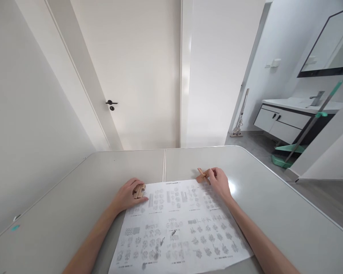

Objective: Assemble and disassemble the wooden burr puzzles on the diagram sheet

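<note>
A printed instruction sheet [180, 224] with many small diagrams lies flat on the grey table [280, 213]. My left hand [128, 196] rests at the sheet's upper left corner, fingers curled around small wooden puzzle pieces [138, 190]. My right hand [218, 182] sits at the sheet's upper right corner, pinching a crossed assembly of wooden puzzle sticks [202, 176] that touches the table. Both forearms stretch across the sheet's sides.
A seam [164, 163] runs down the table's middle. Beyond it stands a white door with a black handle [111, 103]. To the right, a bathroom holds a vanity [286, 118], a mirror [328, 45] and a green mop [286, 156].
</note>
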